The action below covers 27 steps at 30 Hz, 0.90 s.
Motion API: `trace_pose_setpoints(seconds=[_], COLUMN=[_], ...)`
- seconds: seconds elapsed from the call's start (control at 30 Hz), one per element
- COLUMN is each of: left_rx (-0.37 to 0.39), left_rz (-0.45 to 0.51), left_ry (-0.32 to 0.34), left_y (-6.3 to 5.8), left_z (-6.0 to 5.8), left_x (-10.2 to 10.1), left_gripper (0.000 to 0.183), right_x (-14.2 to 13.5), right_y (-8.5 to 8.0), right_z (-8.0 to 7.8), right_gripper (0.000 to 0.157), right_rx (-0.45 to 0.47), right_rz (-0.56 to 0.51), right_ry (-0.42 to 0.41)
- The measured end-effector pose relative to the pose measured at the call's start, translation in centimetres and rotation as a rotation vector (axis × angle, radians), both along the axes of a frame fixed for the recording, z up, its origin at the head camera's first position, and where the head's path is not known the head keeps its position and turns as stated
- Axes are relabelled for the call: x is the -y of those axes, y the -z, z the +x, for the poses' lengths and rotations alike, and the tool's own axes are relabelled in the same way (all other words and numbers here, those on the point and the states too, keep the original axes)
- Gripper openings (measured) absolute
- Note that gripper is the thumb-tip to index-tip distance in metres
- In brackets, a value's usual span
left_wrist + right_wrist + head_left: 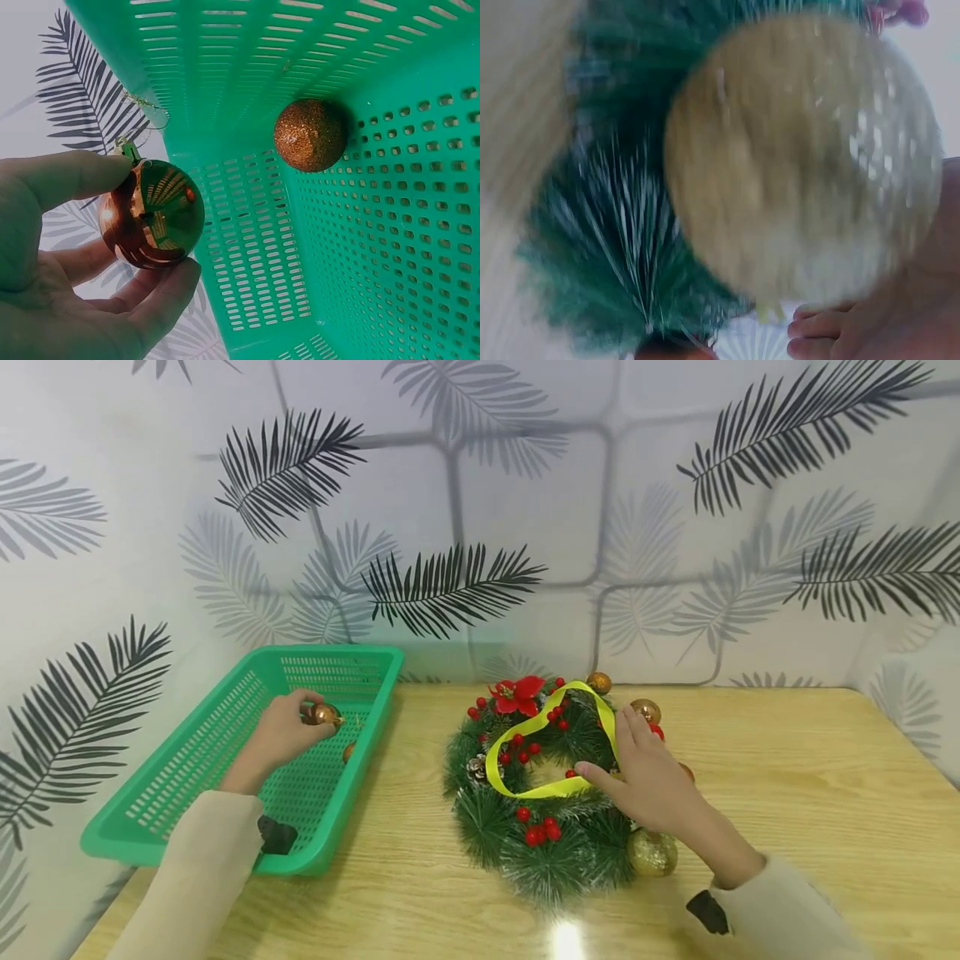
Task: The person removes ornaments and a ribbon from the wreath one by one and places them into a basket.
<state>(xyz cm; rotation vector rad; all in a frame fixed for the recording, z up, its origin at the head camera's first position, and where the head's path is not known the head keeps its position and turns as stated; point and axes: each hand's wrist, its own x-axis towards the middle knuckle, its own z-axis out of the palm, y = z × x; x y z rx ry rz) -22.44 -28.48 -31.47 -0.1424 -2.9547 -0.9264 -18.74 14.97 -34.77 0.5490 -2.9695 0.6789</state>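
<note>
The wood-grain tabletop spreads beneath both grips. To the right of my left-hand grip, across the right rim of the green basket, lies the Christmas wreath, and the relation I weigh is that gap: my right hand is over the wreath's right edge, far nearer to it than my left hand. The right hand's fingers are extended across the yellow ribbon, curled round nothing; I can't tell whether they press. Just below its palm sits a gold glitter bauble. My left hand pinches a shiny copper bauble at cap and underside, over the basket's interior; a copper glitter bauble lies inside, to the grip's right. In the left wrist view, the bauble's axis slants, its cap up beside one fingertip.
</note>
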Motion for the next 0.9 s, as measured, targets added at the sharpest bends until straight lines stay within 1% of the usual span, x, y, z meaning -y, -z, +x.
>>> trace_pose_setpoints(seconds=[0.13, 0.37, 0.57, 0.67, 0.8, 0.9], left_rx=[0.031, 0.048, 0.027, 0.030, 0.035, 0.036], left_rz=[-0.009, -0.043, -0.051, -0.047, -0.032, -0.030], left_ry=[0.008, -0.004, 0.000, 0.003, 0.015, 0.017], left_y=[0.1, -0.3, -0.8, -0.9, -1.1, -1.3], left_z=[0.0, 0.0, 0.0, -0.1, 0.0, 0.1], left_x=[0.0, -0.3, -0.6, -0.8, -1.3, -1.6], left_gripper=[0.054, 0.057, 0.055, 0.055, 0.055, 0.054], right_x=[0.8, 1.4, 1.9, 2.2, 2.5, 2.7], right_y=[0.4, 0.9, 0.8, 0.3, -0.2, -0.2], right_z=[0.6, 0.8, 0.9, 1.3, 1.9, 2.2], right_gripper=[0.096, 0.103, 0.103, 0.105, 0.110, 0.113], right_rx=[0.007, 0.071, 0.055, 0.051, 0.101, 0.143], right_rz=[0.028, 0.082, 0.056, 0.049, 0.027, 0.022], right_ry=[0.035, 0.121, 0.140, 0.179, 0.240, 0.259])
